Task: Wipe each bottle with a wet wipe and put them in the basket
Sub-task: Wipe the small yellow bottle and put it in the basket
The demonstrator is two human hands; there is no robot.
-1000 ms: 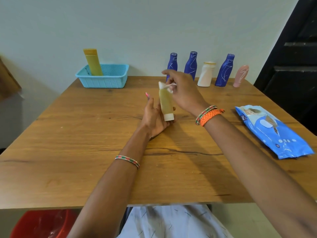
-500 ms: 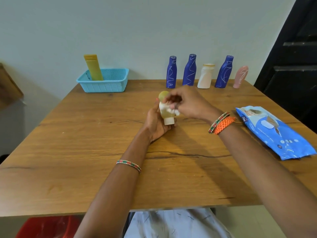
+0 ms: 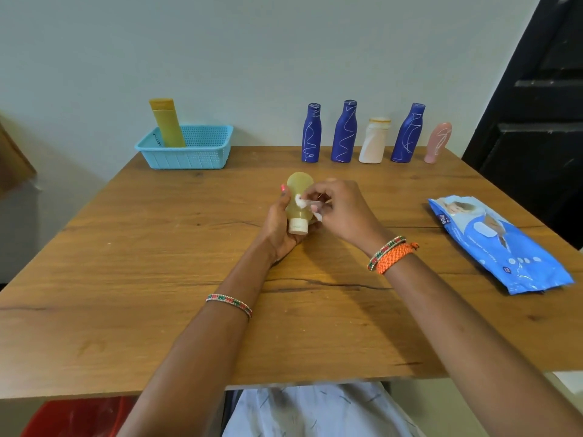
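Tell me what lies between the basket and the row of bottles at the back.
Nothing: bare table between the basket and the nearest blue bottle, per the head view.

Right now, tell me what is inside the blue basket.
One tall yellow bottle stands in the blue basket, leaning at its left end. The near wall hides the basket floor, so anything lying low cannot be seen.

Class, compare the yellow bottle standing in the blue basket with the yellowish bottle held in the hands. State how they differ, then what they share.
The yellow bottle leans in the blue basket; the held bottle sits in the left hand, white cap toward the person. The yellow bottle is untouched; the right hand presses a wet wipe on the held bottle. The first is tall and flat, the second short and rounded. Both are yellowish.
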